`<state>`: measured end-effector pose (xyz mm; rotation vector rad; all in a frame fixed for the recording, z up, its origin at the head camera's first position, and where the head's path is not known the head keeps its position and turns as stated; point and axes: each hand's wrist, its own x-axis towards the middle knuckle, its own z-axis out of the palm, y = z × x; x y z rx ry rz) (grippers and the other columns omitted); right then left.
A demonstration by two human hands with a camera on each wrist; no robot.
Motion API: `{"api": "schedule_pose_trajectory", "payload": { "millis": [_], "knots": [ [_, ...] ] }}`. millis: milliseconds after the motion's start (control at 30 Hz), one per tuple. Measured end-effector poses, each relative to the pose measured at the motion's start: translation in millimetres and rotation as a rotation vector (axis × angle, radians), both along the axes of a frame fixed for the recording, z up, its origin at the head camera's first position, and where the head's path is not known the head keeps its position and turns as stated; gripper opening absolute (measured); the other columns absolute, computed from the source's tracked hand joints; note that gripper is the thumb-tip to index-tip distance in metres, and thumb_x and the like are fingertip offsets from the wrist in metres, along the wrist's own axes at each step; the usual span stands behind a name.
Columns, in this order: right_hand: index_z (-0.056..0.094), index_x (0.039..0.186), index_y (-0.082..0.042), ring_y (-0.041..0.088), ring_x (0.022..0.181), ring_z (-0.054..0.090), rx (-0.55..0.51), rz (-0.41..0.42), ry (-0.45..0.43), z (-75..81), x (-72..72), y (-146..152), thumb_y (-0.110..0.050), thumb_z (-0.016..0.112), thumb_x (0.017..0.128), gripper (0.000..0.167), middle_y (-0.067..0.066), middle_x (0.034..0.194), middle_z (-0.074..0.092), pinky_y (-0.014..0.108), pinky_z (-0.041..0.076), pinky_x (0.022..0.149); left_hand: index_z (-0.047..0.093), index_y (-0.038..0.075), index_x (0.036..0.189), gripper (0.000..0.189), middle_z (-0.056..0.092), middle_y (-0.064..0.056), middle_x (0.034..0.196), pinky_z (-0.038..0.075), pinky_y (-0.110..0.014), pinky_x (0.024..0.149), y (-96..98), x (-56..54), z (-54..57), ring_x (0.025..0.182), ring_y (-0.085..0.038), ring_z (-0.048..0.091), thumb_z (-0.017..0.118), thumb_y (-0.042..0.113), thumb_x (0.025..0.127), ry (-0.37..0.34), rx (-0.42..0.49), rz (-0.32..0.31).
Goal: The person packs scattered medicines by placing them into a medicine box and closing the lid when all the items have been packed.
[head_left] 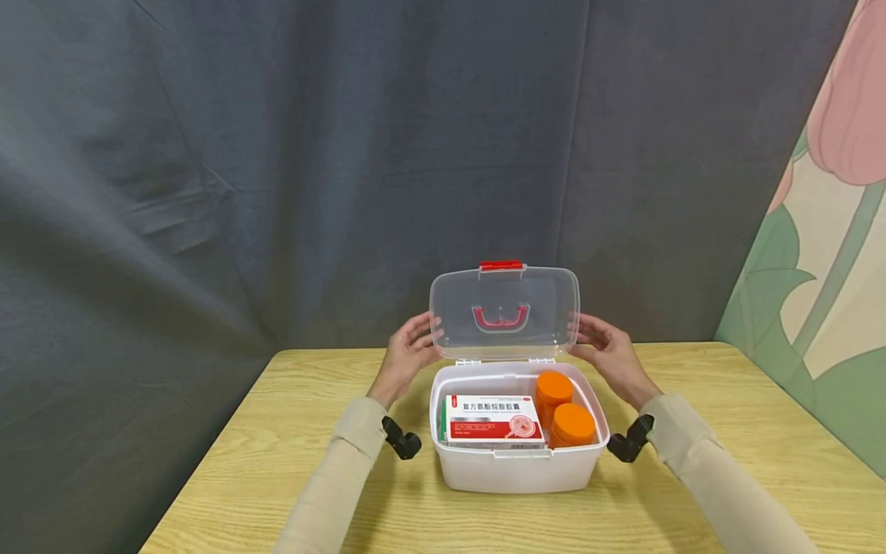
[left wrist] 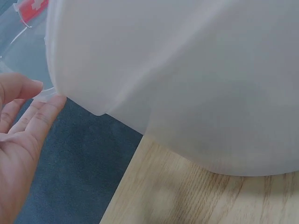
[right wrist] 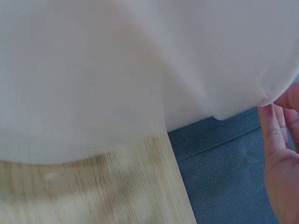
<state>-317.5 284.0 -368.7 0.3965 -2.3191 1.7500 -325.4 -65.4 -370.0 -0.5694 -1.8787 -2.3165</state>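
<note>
A white plastic box point(head_left: 515, 468) stands on the table, its clear hinged lid point(head_left: 457, 296) raised upright at the back. The lid has a red latch point(head_left: 501, 266) and a red handle point(head_left: 522, 317). Inside the box lie a red-and-white medicine carton point(head_left: 484, 427) and two orange-capped jars point(head_left: 573, 425). At the lid's left edge, my left hand point(head_left: 408, 354) pinches it between thumb and fingers point(left wrist: 44, 114). Opposite, my right hand point(head_left: 612, 358) holds the right edge, fingers behind it. The white box wall point(right wrist: 84, 84) fills most of both wrist views.
The wooden table point(head_left: 277, 454) extends to both sides of the box. A dark grey curtain point(head_left: 388, 154) hangs behind its far edge. At the right is a wall painted with flowers point(head_left: 824, 292). A green edge point(head_left: 443, 419) shows beside the carton.
</note>
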Motion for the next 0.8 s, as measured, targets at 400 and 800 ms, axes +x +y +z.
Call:
{"api": "schedule_pose_trajectory", "payload": {
  "millis": [400,800],
  "knots": [
    [0.045,0.140,0.002,0.008,0.101,0.059,-0.095,0.062,0.047,3.7,4.1,0.5,-0.010,0.064,0.095,0.050,0.018,0.126,0.055,0.019,0.051,0.084,0.049,-0.006,0.136,0.049,0.050,-0.021,0.135,0.054,-0.036,0.085,1.4,2.0,7.8,0.120,-0.034,0.053,0.059,-0.013,0.089,-0.001,-0.039,0.034],
    [0.042,0.140,0.008,0.026,0.108,0.057,-0.042,0.117,-0.006,23.9,17.1,7.1,-0.038,0.034,0.106,0.058,0.019,0.130,0.053,0.025,0.051,0.086,0.052,-0.012,0.129,0.055,0.052,-0.028,0.131,0.047,-0.048,0.094,3.5,21.4,48.7,0.123,-0.039,0.050,0.050,0.035,0.101,-0.114,-0.174,0.072]
  ]
}}
